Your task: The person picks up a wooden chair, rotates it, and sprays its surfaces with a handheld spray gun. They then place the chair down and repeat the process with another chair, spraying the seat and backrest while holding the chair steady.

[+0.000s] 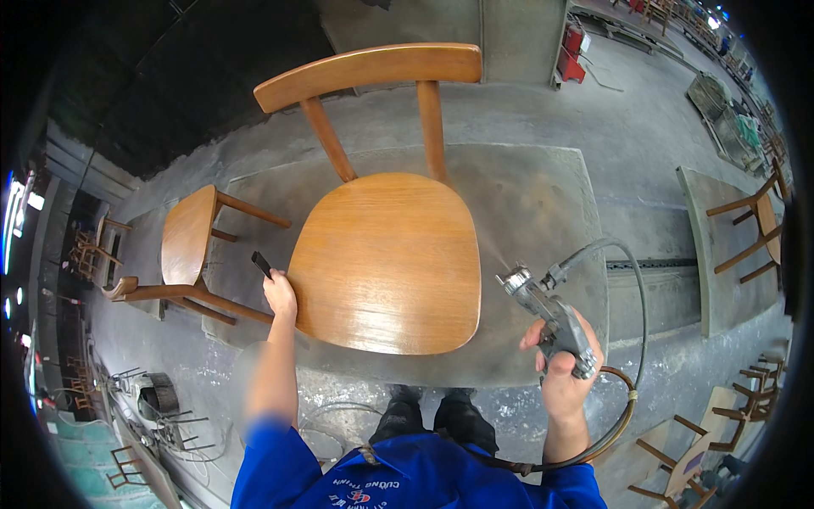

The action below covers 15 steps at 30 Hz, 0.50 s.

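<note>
A wooden chair (386, 263) with a broad rounded seat and a curved backrest stands upright before me, its back on the far side. My right hand (568, 365) is wrapped round a metal spray gun (551, 314), right of the seat. The nozzle points up and left, and a faint mist shows between it and the seat edge. A hose (642, 314) loops from the gun down toward my waist. My left hand (281, 295) is closed at the seat's left edge. A slim black stick-like piece (262, 265) juts from its fingers; its kind is unclear.
The chair is above a grey board (543, 195). Another wooden chair (188, 237) lies tipped to the left, its legs reaching close to my left hand. More chairs (755, 225) are at the right on boards. A red piece of equipment (574, 53) stands at the back.
</note>
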### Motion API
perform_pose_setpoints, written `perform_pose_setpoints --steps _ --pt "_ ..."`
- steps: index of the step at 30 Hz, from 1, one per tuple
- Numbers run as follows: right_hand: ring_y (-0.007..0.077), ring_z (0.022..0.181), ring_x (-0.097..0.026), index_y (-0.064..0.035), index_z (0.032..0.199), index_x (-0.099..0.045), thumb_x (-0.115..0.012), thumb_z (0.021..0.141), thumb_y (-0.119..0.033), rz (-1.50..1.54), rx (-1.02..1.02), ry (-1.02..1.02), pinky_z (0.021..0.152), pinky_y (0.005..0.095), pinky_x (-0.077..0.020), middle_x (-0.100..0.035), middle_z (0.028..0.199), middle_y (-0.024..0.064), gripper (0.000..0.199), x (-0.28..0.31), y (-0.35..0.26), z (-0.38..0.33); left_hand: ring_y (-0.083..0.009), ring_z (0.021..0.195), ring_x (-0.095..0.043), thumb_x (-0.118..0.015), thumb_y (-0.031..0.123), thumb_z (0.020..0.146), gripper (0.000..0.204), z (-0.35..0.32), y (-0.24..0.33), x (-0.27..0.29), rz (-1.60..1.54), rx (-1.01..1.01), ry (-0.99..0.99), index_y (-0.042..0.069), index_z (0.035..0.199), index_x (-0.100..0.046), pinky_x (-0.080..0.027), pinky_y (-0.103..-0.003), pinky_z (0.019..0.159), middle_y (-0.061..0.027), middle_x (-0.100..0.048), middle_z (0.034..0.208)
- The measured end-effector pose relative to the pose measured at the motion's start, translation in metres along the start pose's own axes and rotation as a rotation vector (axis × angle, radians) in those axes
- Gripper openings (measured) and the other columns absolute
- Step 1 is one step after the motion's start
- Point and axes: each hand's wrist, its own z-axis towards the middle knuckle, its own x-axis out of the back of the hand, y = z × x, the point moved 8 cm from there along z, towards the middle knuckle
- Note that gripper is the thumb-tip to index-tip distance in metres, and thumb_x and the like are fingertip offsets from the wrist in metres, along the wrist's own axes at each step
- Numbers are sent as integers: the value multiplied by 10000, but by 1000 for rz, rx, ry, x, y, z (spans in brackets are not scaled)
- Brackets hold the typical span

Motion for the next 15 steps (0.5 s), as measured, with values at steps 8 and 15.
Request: perform_pose_setpoints --steps 8,15 --pt "145 728 -630 80 1288 -572 -653 919 -571 -111 -150 -13 672 287 -499 -667 784 80 752 -3 5 -24 -373 1058 -645 -395 382 1025 457 -2 -4 -6 -67 25 -30 22 1079 -671 -451 -445 957 -177 -710 1077" --pt "138 696 -619 64 1287 -584 -626 920 -613 -265 8 76 655 282 -496 -682 789 97 772 -47 -47 -99 -275 945 -648 -393 254 985 355 2 -53 -50 -783 477 -415 -36 996 -598 -516 -431 854 -140 -674 964"
